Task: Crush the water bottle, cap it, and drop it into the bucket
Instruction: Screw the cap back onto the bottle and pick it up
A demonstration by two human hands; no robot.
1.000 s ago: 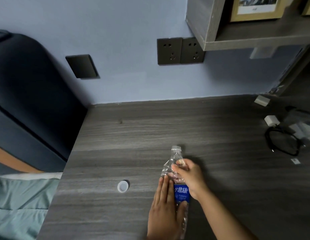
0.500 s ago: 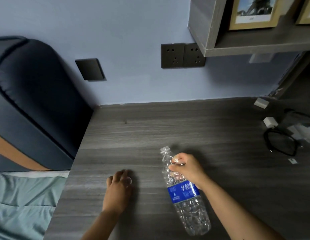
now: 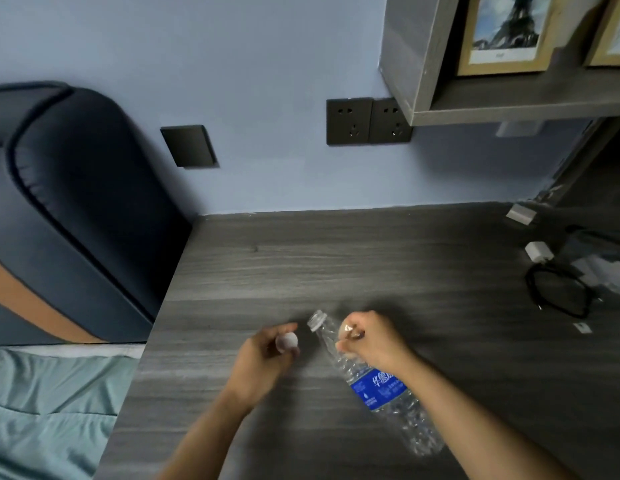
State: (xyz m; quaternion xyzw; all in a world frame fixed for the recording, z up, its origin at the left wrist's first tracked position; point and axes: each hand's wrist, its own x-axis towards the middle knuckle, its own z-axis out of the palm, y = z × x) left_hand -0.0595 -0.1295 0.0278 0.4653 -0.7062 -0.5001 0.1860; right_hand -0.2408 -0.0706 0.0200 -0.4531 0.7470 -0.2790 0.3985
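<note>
A crumpled clear water bottle [image 3: 388, 389] with a blue label is held slanted over the grey wooden desk [image 3: 336, 265], its open neck pointing up and left. My right hand [image 3: 369, 339] is closed around the bottle's upper part, just below the neck. My left hand [image 3: 267, 355] pinches the white cap [image 3: 288, 341] between its fingertips, a short way left of the bottle's mouth and apart from it. No bucket is in view.
A dark padded headboard [image 3: 76, 209] and a teal blanket [image 3: 49, 410] lie left of the desk. A black cable loop [image 3: 558, 289], a white charger [image 3: 539, 251] and small bits sit at the right. A shelf [image 3: 509, 109] with framed pictures hangs above.
My left hand left the bottle, reached left to the cap on the desk, picked it up and brought it toward the bottle's mouth. My right hand tilted the bottle up.
</note>
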